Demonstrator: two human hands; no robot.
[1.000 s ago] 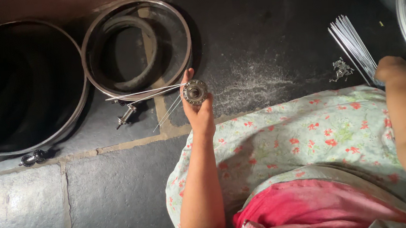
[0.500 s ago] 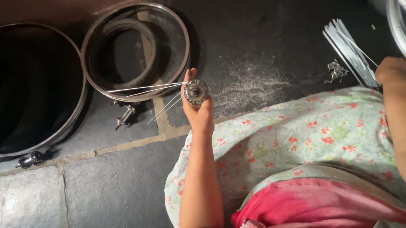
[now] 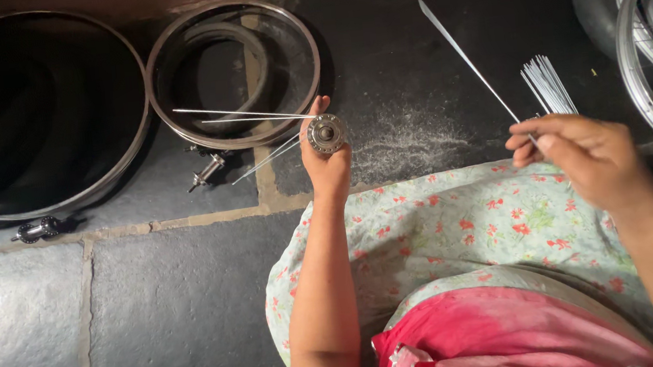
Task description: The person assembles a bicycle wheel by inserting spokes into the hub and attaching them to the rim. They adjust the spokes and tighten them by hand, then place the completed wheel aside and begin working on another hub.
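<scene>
The left hand [image 3: 326, 159] pinches a hub [image 3: 326, 133] upright, its spokes [image 3: 244, 115] fanning clear, while the right hand [image 3: 579, 155] pinches one loose spoke [image 3: 466, 62] end-first, apparently for threading.

Head view, steeply down, close.
</scene>
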